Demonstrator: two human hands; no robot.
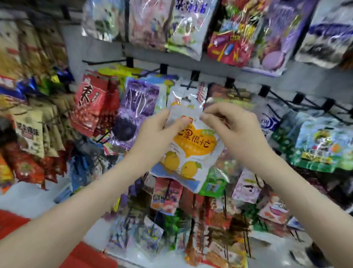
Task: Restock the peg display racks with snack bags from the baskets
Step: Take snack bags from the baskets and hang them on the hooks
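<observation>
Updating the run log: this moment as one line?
step: hanging bag | left hand: pinches yellow-fruit bag top | right hand: pinches same top | hung: cannot tell

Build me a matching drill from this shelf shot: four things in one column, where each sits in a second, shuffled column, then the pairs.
Things
1. yellow-and-white bag
2. purple bag
3. red bag with a large white character
4. red basket

Places
A. lower left, below the racks
B. hanging just left of the held bag
C. pinched near its top by the left hand and right hand
D. hanging left of the purple one

Pairs: 1-C, 2-B, 3-D, 4-A
</observation>
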